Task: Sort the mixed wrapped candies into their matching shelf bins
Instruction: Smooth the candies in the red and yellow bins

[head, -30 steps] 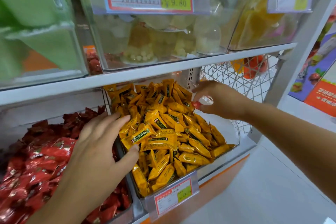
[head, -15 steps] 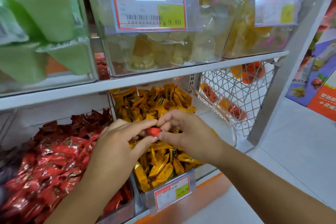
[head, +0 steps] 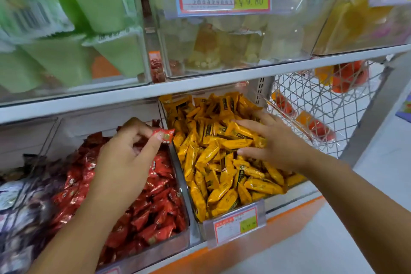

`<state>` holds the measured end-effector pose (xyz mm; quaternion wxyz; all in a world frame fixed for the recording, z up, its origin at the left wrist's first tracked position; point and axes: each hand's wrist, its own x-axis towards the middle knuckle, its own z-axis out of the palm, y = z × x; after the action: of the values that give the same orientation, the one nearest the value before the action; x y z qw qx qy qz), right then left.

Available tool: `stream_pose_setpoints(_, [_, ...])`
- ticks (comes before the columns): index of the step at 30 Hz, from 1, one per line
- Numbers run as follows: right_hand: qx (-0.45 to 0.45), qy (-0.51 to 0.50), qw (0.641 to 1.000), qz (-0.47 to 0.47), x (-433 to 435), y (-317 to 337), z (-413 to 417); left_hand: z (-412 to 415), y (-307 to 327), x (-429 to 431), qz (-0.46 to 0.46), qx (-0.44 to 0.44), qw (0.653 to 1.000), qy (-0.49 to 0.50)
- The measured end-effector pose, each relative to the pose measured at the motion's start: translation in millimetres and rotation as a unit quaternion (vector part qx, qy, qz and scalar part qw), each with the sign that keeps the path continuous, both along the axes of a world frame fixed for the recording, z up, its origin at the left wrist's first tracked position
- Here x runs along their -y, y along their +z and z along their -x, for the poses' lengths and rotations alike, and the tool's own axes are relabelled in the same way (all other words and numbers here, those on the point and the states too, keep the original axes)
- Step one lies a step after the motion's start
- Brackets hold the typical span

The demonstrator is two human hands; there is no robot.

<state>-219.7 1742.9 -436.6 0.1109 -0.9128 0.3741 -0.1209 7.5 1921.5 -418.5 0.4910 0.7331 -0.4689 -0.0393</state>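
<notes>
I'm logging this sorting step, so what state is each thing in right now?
Left hand: pinches the red candy.
Red candy: held in air, near the divide between red bin and yellow bin.
Right hand: fingers spread, resting on yellow candies.
Red bin: well filled.
Yellow bin: heaped.
Wire basket: red and orange pieces show through mesh.

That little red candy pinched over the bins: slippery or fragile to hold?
The red candy is probably light: the left hand holds it with just a thumb-and-finger pinch. Its glossy wrapper may be a bit slippery. The crimped wrapper ends would likely crumple rather than break.
</notes>
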Motion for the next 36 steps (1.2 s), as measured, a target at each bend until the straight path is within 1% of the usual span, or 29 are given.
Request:
stream_pose_setpoints(3, [-0.044,-0.016,0.996,-0.07,1.0,15.9,6.2,-3.8,2.8,-4.4,-0.016,0.01,1.0,0.019])
stream_pose_setpoints(4, [-0.051,-0.027,0.995,-0.076,-1.2,22.7,5.4,-6.7,4.1,-6.7,-0.022,0.017,0.999,0.024])
stream_pose_setpoints(6, [-0.036,-0.034,0.998,-0.027,-13.3,34.2,-5.8,-18.0,5.0,-11.2,-0.046,0.033,0.998,0.038])
stream_pose_setpoints(8, [-0.012,0.014,0.999,0.044,-31.5,35.2,-26.7,-33.6,3.1,-15.3,-0.078,0.041,0.994,0.058])
stream_pose_setpoints(9, [-0.007,0.052,0.997,0.057,-41.2,31.2,-38.0,-41.2,1.2,-16.6,-0.092,0.046,0.992,0.069])
stream_pose_setpoints(11, [-0.042,0.109,0.991,0.059,-51.6,15.0,-54.0,-52.0,-2.1,-18.5,-0.119,0.046,0.988,0.083])
stream_pose_setpoints(12, [-0.07,0.113,0.989,0.067,-51.7,7.4,-57.1,-54.3,-3.0,-19.2,-0.128,0.048,0.987,0.086])
stream_pose_setpoints(14, [-0.096,0.086,0.987,0.095,-42.6,0.0,-52.9,-53.2,-1.9,-20.6,-0.126,0.086,0.984,0.091])
stream_pose_setpoints(16, [-0.088,0.039,0.991,0.097,-30.3,3.5,-43.3,-44.2,3.5,-22.0,-0.108,0.125,0.984,0.072])
stream_pose_setpoints(18, [-0.101,-0.003,0.994,0.049,-20.7,13.4,-32.9,-30.7,6.2,-22.4,-0.104,0.138,0.985,0.022])
stream_pose_setpoints(20, [-0.11,-0.012,0.994,-0.004,-19.8,25.4,-28.1,-18.0,4.7,-20.4,-0.117,0.152,0.981,-0.04])
stream_pose_setpoints(22, [-0.073,0.007,0.997,0.008,-23.3,36.9,-34.9,-8.0,0.0,-17.5,-0.141,0.18,0.969,-0.099])
stream_pose_setpoints(24, [-0.03,0.041,0.997,0.064,-25.1,40.8,-55.6,-4.5,-6.7,-13.9,-0.174,0.201,0.954,-0.139])
stream_pose_setpoints(26, [-0.021,0.076,0.991,0.108,-23.5,33.4,-85.2,-5.3,-12.1,-11.3,-0.194,0.194,0.95,-0.149])
stream_pose_setpoints(30, [-0.068,0.095,0.99,0.082,-19.1,13.2,-129.9,-8.0,-11.2,-10.7,-0.207,0.217,0.944,-0.136])
stream_pose_setpoints(33, [-0.111,0.109,0.98,0.123,-11.8,9.2,-121.0,-9.5,-8.4,-12.6,-0.221,0.219,0.94,-0.139])
stream_pose_setpoints(36, [-0.125,0.098,0.978,0.133,-3.2,12.5,-93.2,-11.3,-7.1,-11.2,-0.227,0.223,0.938,-0.139])
